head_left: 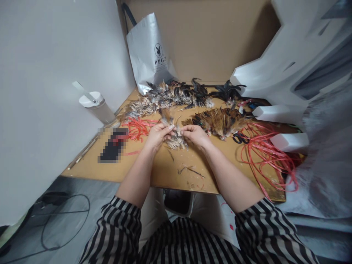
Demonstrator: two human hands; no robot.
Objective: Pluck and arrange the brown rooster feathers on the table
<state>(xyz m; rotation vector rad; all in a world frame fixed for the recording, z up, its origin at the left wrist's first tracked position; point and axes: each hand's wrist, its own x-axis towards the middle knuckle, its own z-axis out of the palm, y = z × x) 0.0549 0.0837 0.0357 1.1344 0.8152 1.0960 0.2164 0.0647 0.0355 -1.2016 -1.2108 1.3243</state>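
Soft, rather dim light falls fairly evenly, with a dark shadow on the upper right of the back wall (pixel 209 40) and a dull sheen on the silver bag (pixel 147 51). Fine strands of the feathers (pixel 177 142) look soft, and the plastic (pixel 324 146) at right is smeared and stretched. Coarse pixel blocks hide a dark item (pixel 113 146) at left.

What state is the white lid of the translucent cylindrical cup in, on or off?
On: the round white lid covers the top of the translucent cylindrical cup, its pale strap sticking up.

Fingers (pixel 189 128) pinching feathers (pixel 177 142), red strands (pixel 136 129) nearby
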